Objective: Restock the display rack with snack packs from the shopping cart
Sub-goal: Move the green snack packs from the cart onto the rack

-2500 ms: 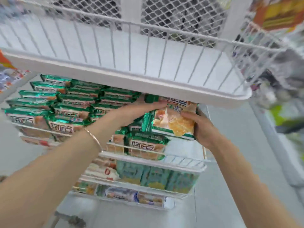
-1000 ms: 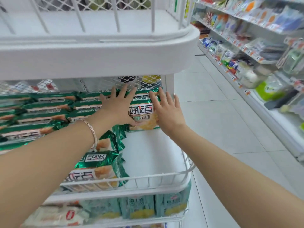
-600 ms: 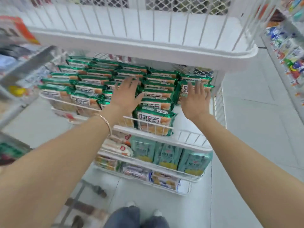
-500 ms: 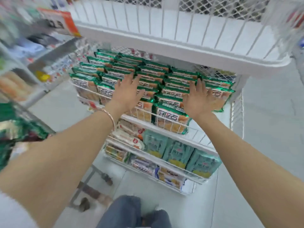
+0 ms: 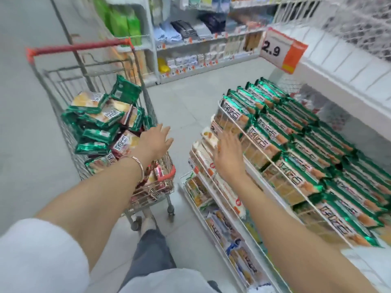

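A wire shopping cart (image 5: 63, 81) with a red handle stands at the left, piled with green snack packs (image 5: 101, 117). The white display rack (image 5: 349, 68) fills the right side; its middle shelf holds rows of the same green snack packs (image 5: 296, 140). My left hand (image 5: 155, 140), with a bracelet on the wrist, hovers open over the cart's right rim, holding nothing. My right hand (image 5: 227, 157) is open with fingers spread in front of the rack's left end, also holding nothing.
An orange and white price sign (image 5: 281, 50) reading 2.9 hangs on the rack's upper tier. Lower rack shelves (image 5: 211, 187) hold other packs. Store shelving (image 5: 190, 39) with goods stands across the grey tiled aisle. My leg (image 5: 152, 250) shows below.
My view has swung left from the rack to the cart. Both hands have left the packs on the shelf and moved left, the left hand now above the cart.
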A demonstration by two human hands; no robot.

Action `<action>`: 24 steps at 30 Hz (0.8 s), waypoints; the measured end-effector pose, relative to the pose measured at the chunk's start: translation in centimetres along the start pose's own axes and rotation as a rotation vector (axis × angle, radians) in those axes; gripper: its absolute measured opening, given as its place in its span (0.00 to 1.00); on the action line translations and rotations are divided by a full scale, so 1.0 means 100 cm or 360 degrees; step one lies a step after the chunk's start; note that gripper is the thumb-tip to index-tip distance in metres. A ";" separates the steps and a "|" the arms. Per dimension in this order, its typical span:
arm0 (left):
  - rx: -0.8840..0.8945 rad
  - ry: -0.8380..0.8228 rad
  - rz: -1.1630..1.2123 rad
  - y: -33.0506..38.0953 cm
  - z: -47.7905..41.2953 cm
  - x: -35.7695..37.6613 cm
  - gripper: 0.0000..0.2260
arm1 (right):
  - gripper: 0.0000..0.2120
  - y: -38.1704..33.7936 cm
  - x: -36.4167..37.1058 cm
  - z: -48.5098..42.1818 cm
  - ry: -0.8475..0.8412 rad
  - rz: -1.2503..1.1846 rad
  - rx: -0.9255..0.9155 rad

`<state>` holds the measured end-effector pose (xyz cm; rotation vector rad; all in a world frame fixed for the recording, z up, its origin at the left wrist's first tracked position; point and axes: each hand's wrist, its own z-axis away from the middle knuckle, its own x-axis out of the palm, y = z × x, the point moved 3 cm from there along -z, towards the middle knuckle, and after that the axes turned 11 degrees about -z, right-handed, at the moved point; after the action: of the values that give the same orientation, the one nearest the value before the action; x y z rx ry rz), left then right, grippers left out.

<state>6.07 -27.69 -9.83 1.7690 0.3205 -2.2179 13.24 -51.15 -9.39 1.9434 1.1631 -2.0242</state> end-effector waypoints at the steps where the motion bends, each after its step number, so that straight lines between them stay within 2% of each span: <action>1: -0.0053 -0.0055 0.0021 -0.023 -0.005 0.009 0.27 | 0.27 -0.014 0.019 -0.012 -0.0036 -0.0009 -0.0049; 3: -0.0120 -0.0174 0.0035 -0.071 -0.018 0.028 0.29 | 0.26 -0.041 0.055 -0.037 -0.0111 -0.0021 -0.0111; 5: -0.0235 -0.0271 0.0095 -0.112 -0.027 0.039 0.25 | 0.25 -0.066 0.088 -0.058 -0.0215 -0.0032 -0.0153; 7: -0.0328 -0.0264 0.0175 -0.146 -0.033 0.042 0.23 | 0.24 -0.089 0.121 -0.079 -0.0326 -0.0035 -0.0207; 13: -0.0515 -0.0293 0.0340 -0.228 -0.039 0.064 0.25 | 0.24 -0.144 0.190 -0.126 -0.0614 -0.0056 -0.0258; 17: -0.0594 -0.0291 0.0517 -0.254 -0.042 0.077 0.25 | 0.26 -0.165 0.225 -0.160 -0.0749 -0.0238 -0.0140; 20: -0.0669 -0.0198 0.0689 -0.263 -0.046 0.076 0.23 | 0.26 -0.174 0.249 -0.205 -0.0681 -0.0496 0.0151; 24: -0.0775 -0.0065 0.0887 -0.270 -0.047 0.073 0.19 | 0.27 -0.181 0.270 -0.283 -0.0437 -0.0403 0.0149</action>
<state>-0.73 -1.42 -18.12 1.3421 0.2832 -1.6112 21.30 -10.80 -22.37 1.5520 1.3206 -2.4183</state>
